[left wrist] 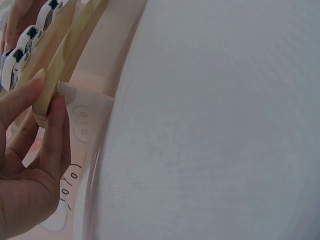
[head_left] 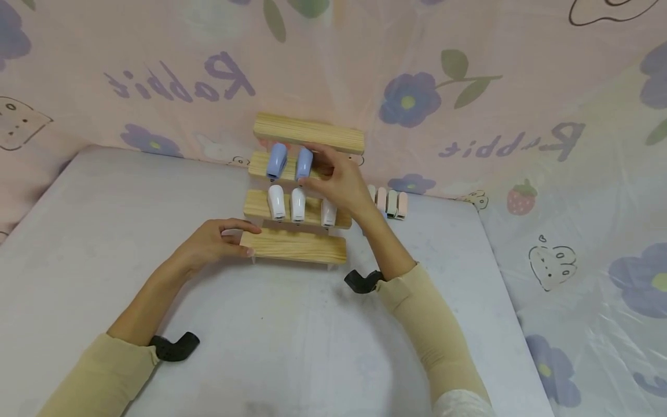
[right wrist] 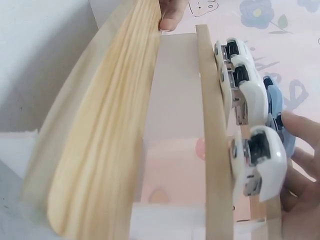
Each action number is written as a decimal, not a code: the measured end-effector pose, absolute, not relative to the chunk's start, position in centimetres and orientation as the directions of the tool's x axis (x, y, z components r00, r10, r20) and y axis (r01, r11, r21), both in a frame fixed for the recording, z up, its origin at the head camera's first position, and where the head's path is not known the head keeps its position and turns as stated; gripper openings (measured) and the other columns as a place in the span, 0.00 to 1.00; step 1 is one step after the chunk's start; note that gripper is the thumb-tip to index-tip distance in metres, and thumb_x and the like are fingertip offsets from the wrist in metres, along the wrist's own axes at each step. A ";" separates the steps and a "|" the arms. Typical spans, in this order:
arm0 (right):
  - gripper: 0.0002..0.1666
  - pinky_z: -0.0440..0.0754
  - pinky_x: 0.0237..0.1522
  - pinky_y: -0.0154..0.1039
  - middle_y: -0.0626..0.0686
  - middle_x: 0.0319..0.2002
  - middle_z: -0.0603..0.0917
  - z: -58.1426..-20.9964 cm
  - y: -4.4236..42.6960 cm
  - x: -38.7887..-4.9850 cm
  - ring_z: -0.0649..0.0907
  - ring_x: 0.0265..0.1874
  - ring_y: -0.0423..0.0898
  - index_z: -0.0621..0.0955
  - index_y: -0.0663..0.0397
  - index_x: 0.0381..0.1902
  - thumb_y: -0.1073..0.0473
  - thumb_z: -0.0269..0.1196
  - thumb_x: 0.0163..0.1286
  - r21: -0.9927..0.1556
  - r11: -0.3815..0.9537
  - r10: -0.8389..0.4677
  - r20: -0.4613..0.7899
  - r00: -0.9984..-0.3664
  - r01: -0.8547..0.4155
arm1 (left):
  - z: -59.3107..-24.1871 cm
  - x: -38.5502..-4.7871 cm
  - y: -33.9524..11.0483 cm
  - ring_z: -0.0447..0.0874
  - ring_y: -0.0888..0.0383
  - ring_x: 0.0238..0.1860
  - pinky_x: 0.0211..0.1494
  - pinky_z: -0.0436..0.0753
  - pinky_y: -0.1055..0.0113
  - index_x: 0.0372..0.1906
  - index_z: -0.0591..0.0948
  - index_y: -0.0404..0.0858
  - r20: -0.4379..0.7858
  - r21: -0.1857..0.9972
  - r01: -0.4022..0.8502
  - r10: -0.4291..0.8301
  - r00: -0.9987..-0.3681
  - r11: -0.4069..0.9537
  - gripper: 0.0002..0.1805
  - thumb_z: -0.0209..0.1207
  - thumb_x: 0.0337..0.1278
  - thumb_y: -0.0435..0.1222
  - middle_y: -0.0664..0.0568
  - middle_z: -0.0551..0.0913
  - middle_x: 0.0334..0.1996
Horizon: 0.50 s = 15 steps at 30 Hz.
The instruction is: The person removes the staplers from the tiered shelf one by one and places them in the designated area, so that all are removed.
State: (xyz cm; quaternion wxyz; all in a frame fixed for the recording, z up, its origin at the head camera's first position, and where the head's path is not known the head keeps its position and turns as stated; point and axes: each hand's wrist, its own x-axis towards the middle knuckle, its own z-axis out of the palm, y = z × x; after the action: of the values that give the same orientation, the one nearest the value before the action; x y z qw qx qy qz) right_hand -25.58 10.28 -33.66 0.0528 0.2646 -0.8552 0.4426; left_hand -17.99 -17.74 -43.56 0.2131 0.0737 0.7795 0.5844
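A tiered wooden display rack (head_left: 294, 245) stands near the back of the table. My left hand (head_left: 216, 240) pinches the left end of its lowest board (left wrist: 67, 47), thumb on one face and fingers on the other. Three small white staplers (head_left: 298, 205) sit on the tier above; the rightmost white stapler (right wrist: 267, 162) is partly behind my right wrist in the head view. Higher up, two blue staplers are side by side. My right hand (head_left: 339, 179) holds the right blue stapler (head_left: 304, 164) between thumb and fingers, while the left blue stapler (head_left: 277, 161) stands free.
Several pink and green staplers (head_left: 392, 202) stand in a row right of the rack, partly behind my right forearm. A patterned curtain (head_left: 323, 69) hangs behind the white table (head_left: 260, 347). The top board (head_left: 308, 131) is close to that curtain.
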 end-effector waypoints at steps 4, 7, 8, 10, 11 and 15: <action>0.39 0.77 0.54 0.36 0.53 0.58 0.82 -33.8 10.6 -25.5 0.81 0.54 0.44 0.75 0.50 0.68 0.57 0.75 0.59 -0.738 0.445 -0.409 0.337 -0.848 -0.508 | -43.4 -17.9 -17.8 0.78 0.54 0.42 0.50 0.73 0.61 0.57 0.82 0.41 -0.246 0.938 -0.127 0.363 -0.899 0.322 0.28 0.75 0.47 0.38 0.44 0.73 0.63; 0.39 0.77 0.55 0.37 0.54 0.59 0.82 -33.9 10.9 -25.4 0.81 0.55 0.44 0.74 0.49 0.69 0.58 0.74 0.59 -0.759 0.399 -0.418 0.348 -0.839 -0.514 | -43.4 -17.9 -17.8 0.76 0.55 0.40 0.49 0.72 0.61 0.57 0.82 0.41 -0.245 0.938 -0.124 0.365 -0.898 0.323 0.28 0.76 0.47 0.38 0.44 0.74 0.62; 0.39 0.78 0.56 0.38 0.54 0.59 0.82 -33.9 11.0 -25.4 0.82 0.55 0.45 0.74 0.50 0.69 0.59 0.74 0.59 -0.768 0.380 -0.420 0.354 -0.836 -0.516 | -43.4 -17.9 -17.8 0.76 0.55 0.40 0.48 0.72 0.61 0.57 0.82 0.41 -0.246 0.938 -0.127 0.364 -0.898 0.321 0.28 0.76 0.46 0.38 0.45 0.73 0.62; 0.39 0.78 0.56 0.40 0.55 0.59 0.81 -33.9 11.3 -25.3 0.82 0.55 0.47 0.74 0.50 0.69 0.60 0.74 0.60 -0.785 0.346 -0.423 0.359 -0.832 -0.515 | -43.4 -17.9 -17.8 0.75 0.55 0.39 0.47 0.72 0.61 0.57 0.82 0.41 -0.244 0.938 -0.124 0.363 -0.899 0.323 0.28 0.76 0.46 0.38 0.45 0.73 0.62; 0.39 0.77 0.57 0.40 0.54 0.59 0.81 -33.9 11.4 -25.3 0.82 0.55 0.47 0.74 0.50 0.69 0.61 0.74 0.60 -0.791 0.337 -0.421 0.358 -0.833 -0.511 | -43.4 -17.9 -17.8 0.75 0.55 0.38 0.46 0.72 0.61 0.57 0.82 0.41 -0.245 0.939 -0.126 0.363 -0.899 0.321 0.28 0.76 0.46 0.38 0.45 0.74 0.61; 0.38 0.77 0.57 0.40 0.53 0.59 0.81 -33.9 11.9 -25.0 0.82 0.55 0.46 0.74 0.48 0.69 0.60 0.73 0.60 -0.798 0.332 -0.410 0.359 -0.838 -0.504 | -43.5 -18.0 -17.8 0.76 0.55 0.39 0.48 0.72 0.61 0.57 0.82 0.41 -0.248 0.937 -0.128 0.361 -0.899 0.326 0.28 0.76 0.46 0.38 0.46 0.74 0.61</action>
State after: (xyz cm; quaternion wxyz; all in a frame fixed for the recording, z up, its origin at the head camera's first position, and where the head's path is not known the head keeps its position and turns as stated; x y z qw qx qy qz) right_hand -25.03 11.87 -33.89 0.0464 0.2804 -0.8146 0.5056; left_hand -18.01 -17.81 -43.49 0.2123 0.0743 0.7860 0.5758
